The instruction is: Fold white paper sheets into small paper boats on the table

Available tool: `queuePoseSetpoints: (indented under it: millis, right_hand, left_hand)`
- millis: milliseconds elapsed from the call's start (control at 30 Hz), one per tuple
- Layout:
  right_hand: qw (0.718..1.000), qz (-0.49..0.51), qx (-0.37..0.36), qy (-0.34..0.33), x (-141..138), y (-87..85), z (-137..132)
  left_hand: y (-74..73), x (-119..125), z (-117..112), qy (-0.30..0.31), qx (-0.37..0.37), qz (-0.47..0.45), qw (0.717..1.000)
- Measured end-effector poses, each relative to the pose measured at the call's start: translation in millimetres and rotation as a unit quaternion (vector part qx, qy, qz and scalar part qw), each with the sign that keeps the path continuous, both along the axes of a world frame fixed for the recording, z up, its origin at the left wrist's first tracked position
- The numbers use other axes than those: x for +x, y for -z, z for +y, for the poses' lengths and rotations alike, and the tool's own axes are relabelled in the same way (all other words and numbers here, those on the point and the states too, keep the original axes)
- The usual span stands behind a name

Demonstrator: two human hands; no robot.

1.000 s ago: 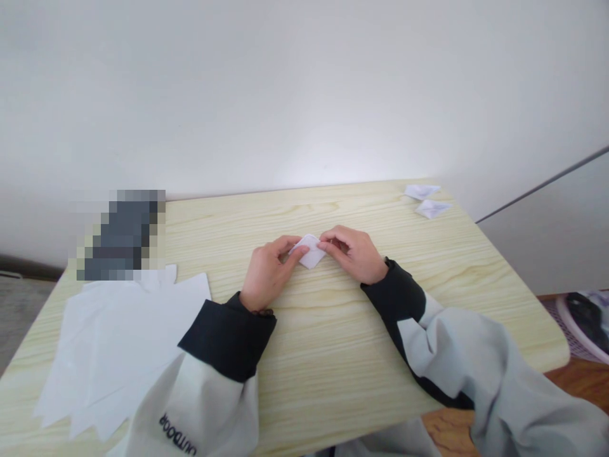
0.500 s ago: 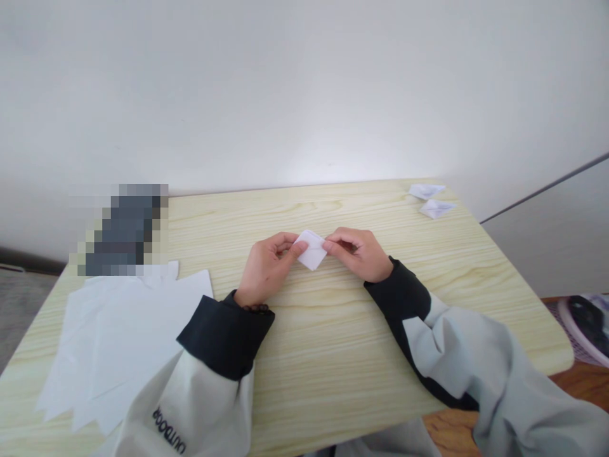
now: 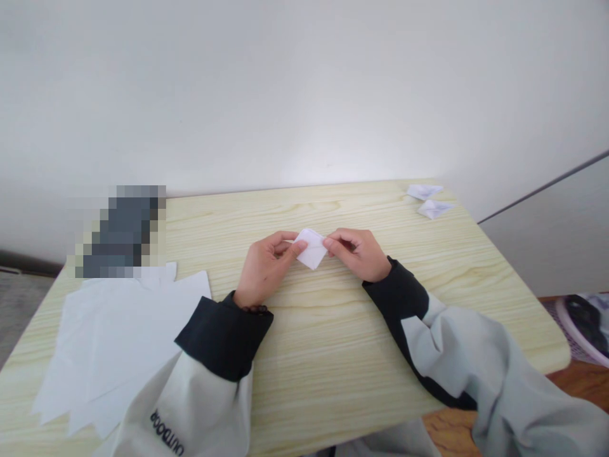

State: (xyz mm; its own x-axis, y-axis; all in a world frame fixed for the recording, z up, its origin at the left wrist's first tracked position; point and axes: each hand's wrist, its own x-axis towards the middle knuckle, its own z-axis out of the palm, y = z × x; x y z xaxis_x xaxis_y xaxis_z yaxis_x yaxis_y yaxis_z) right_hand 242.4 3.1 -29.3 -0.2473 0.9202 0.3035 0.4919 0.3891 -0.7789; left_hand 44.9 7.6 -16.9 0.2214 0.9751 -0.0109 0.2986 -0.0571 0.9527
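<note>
A small folded square of white paper (image 3: 312, 250) is held between my two hands over the middle of the table, one corner pointing toward me. My left hand (image 3: 269, 263) pinches its left corner, thumb on top and fingers behind. At the right corner, my right hand (image 3: 360, 252) grips the paper between thumb and index finger. Layered edges show along the paper's upper side. The fingertips behind the paper are hidden.
White paper sheets (image 3: 128, 336) lie fanned at the left, beside a dark pixelated object (image 3: 121, 231). Two folded white paper pieces (image 3: 434, 209) rest at the table's (image 3: 304, 381) far right corner. A pink basket (image 3: 578, 333) stands on the floor at right.
The whole view has shifted very slightly. Both hands keep the same hold on the folded paper, with no clear movement between them.
</note>
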Motion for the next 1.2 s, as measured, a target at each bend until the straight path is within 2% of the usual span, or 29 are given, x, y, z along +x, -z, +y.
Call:
queuePoseSetpoints:
  millis: [233,400,700,867,1200]
  right_hand:
    - [0.999,0.030,-0.015,0.035,-0.1,0.2,0.1]
    - [1.000,0.018,-0.001,0.015,0.0,-0.9,-0.6]
    - [0.998,-0.010,0.046,-0.051,1.1,0.2,0.5]
    - [0.996,-0.006,0.059,-0.062,1.6,2.3,1.1]
    - [0.996,-0.002,0.058,-0.072,1.6,2.0,0.8]
  left_hand:
    - [1.3,-0.8,0.2,0.007,0.022,0.004,1.000]
    - [-0.3,0.7,-0.7,0.014,0.016,-0.021,1.000]
    - [2.5,-2.7,1.2,0.037,0.048,0.018,0.998]
    - [1.8,-4.1,1.6,0.053,0.057,0.020,0.997]
    - [2.9,-2.2,0.3,0.058,0.027,-0.021,0.998]
